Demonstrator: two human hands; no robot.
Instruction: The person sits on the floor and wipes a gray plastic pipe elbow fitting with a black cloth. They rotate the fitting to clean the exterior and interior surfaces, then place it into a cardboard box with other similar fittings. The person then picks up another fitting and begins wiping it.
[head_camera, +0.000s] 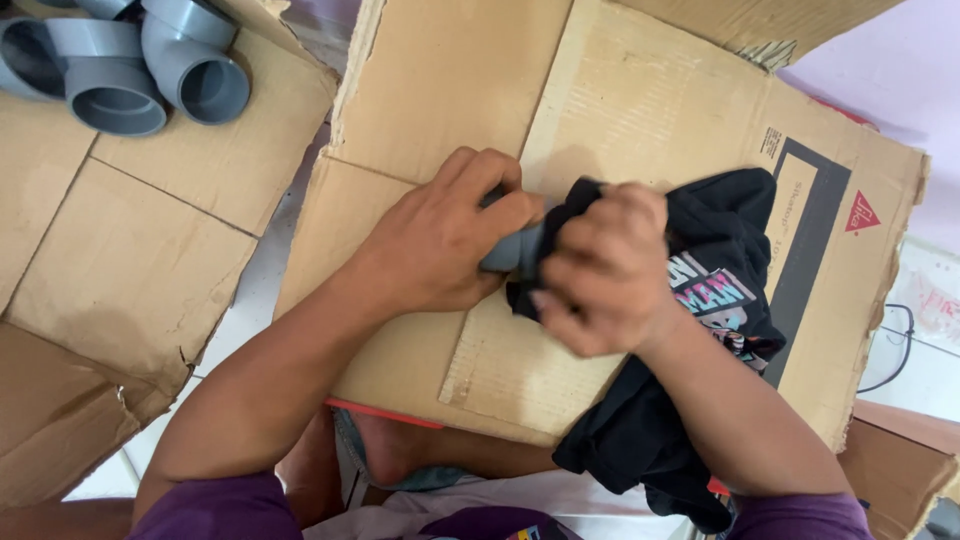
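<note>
My left hand (440, 240) grips a grey plastic pipe fitting (510, 252), of which only a small part shows between my two hands. My right hand (600, 268) is closed on a bunched black cloth (730, 250) with a coloured print, pressed against the fitting. The cloth trails down over my right forearm toward my lap. Both hands rest above a flattened brown cardboard sheet (450, 90).
Several grey pipe elbows (130, 65) lie at the top left on another cardboard sheet (130, 260). A gap of pale floor (262, 270) runs between the two sheets. A brown box corner (900, 470) and a black cable (905, 350) are at the right.
</note>
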